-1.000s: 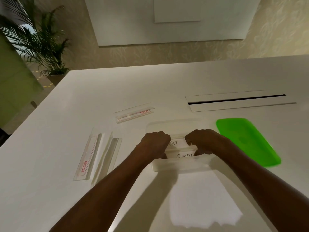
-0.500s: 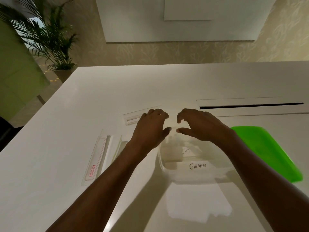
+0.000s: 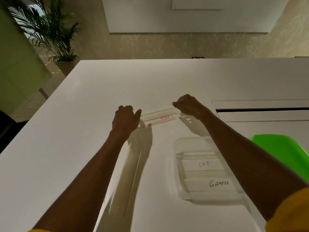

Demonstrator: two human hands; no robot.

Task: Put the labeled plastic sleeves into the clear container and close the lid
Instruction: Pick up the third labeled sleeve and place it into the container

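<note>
Head view, sleeve: a clear plastic sleeve [image 3: 158, 116] with a red printed mark lies flat on the white table [image 3: 83, 139], beyond the container, between my two hands.
Head view, left hand: my left hand [image 3: 125, 120] is at the sleeve's left end, thumb out toward it and fingers curled; I cannot tell whether it has actually pinched the edge.
Head view, right hand: my right hand [image 3: 189, 105] is at the right end, fingers curled together; the contact is hidden, so I cannot tell its grip either.
Head view, container: the clear container [image 3: 178, 166] sits nearer me, open, with sleeves labelled CAT [image 3: 203, 164] and GIRAFEE [image 3: 217, 184] lying inside.
Head view, lid: the green lid [image 3: 284, 149] lies on the table to the right of the container, off.
Handling: I judge the sleeve light, thin, bendy and slick, likely to sag if lifted by one end.
Hold: I would take both short ends, keeping it level.
</note>
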